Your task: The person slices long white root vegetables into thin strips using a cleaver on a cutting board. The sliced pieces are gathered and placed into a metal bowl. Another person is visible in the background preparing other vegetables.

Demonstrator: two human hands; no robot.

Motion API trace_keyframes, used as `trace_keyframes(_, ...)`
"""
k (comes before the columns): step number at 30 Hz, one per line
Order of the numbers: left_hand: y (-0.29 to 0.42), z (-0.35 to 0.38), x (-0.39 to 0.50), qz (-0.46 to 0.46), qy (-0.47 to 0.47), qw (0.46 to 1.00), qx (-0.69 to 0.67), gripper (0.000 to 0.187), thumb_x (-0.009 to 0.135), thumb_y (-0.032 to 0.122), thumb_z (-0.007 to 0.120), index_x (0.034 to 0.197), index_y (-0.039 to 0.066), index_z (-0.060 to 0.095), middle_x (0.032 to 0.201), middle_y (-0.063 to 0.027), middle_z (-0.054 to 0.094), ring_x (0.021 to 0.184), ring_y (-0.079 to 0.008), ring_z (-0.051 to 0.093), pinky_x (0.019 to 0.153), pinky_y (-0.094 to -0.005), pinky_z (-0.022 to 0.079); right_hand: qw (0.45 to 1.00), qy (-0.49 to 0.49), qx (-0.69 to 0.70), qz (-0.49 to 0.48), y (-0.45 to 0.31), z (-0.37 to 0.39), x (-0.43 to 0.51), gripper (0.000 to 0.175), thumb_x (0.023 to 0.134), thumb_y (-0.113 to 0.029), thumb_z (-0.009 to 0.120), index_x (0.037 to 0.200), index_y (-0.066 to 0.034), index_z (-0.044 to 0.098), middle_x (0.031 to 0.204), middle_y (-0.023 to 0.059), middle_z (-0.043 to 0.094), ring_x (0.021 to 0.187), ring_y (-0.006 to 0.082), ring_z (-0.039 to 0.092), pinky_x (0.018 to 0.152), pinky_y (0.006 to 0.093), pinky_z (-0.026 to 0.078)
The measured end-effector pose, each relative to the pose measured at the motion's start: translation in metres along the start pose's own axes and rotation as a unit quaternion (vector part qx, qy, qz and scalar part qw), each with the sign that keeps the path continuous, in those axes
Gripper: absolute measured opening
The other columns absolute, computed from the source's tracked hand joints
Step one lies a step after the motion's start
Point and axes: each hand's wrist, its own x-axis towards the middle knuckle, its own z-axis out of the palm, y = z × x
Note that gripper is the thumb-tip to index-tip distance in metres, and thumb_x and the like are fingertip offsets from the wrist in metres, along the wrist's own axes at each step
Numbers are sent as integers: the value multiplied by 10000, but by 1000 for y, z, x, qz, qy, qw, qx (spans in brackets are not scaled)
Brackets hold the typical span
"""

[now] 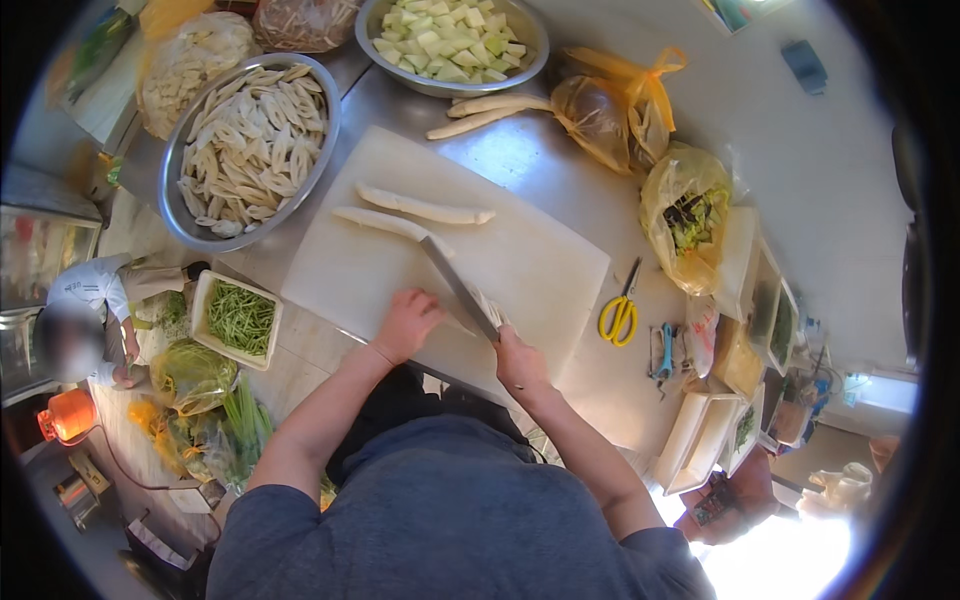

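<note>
My right hand [519, 361] is closed around the handle of a kitchen knife [461, 289], whose long blade points up and left over a white cutting board [551, 259]. The blade's tip meets a pale peeled root [382, 220] on the board. A second peeled root [424, 206] lies just above it. Beside the knife lie thin pale slices [489, 306], partly hidden by the blade. My left hand [409, 322] is at the board's near edge with its fingers curled; whether it touches something small cannot be told.
Metal bowls hold slanted pale slices [251, 150] and pale green chunks [454, 41]. More long roots [487, 116] lie beyond the board. Yellow-handled scissors [619, 319] and a blue peeler [663, 352] lie at right, near plastic tubs [694, 442]. A person [97, 315] crouches at left beside a bean crate [236, 321].
</note>
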Motion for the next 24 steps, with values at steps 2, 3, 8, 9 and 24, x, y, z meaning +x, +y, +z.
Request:
trace_keyframes(2, 19, 14, 0, -21, 27, 999, -24, 266, 715, 102, 578, 972, 116, 645, 1044, -74, 560, 1027, -299, 490, 905, -424, 381, 1000, 3, -1, -27, 4, -9, -12, 147, 914, -143, 508, 991, -49, 424, 844, 230, 621, 731, 429, 614, 625, 519, 478)
trace_keyframes(3, 25, 19, 0, -31, 39, 998, -37, 268, 714, 96, 579, 973, 114, 644, 1047, -72, 562, 1028, -297, 491, 906, -422, 383, 999, 4, 0, -40, 3, -14, -19, 148, 913, -141, 509, 991, -49, 424, 845, 228, 620, 728, 427, 612, 623, 518, 477)
trace_keyframes(8, 21, 16, -8, -13, 17, 999, -34, 281, 713, 91, 575, 986, 97, 644, 1066, -69, 582, 1029, -292, 506, 900, -406, 410, 998, -12, 1, -56, -8, -19, -44, 139, 910, -136, 507, 976, -54, 418, 830, 206, 614, 725, 423, 610, 626, 519, 476)
trace_keyframes(9, 21, 17, -6, -7, 23, 999, -39, 283, 713, 91, 575, 988, 93, 644, 1067, -69, 586, 1027, -291, 510, 898, -406, 414, 998, -10, -1, -54, -9, -19, -45, 136, 909, -135, 506, 973, -55, 417, 825, 203, 612, 726, 423, 610, 629, 518, 476)
trace_keyframes(24, 22, 14, -4, -33, 76, 995, -56, 247, 679, -4, 601, 919, 38, 643, 1004, -105, 592, 952, -330, 540, 845, -405, 466, 999, -42, 0, -30, -22, -9, -12, 158, 922, -151, 487, 1011, -37, 424, 829, 265, 622, 788, 470, 601, 684, 547, 461)
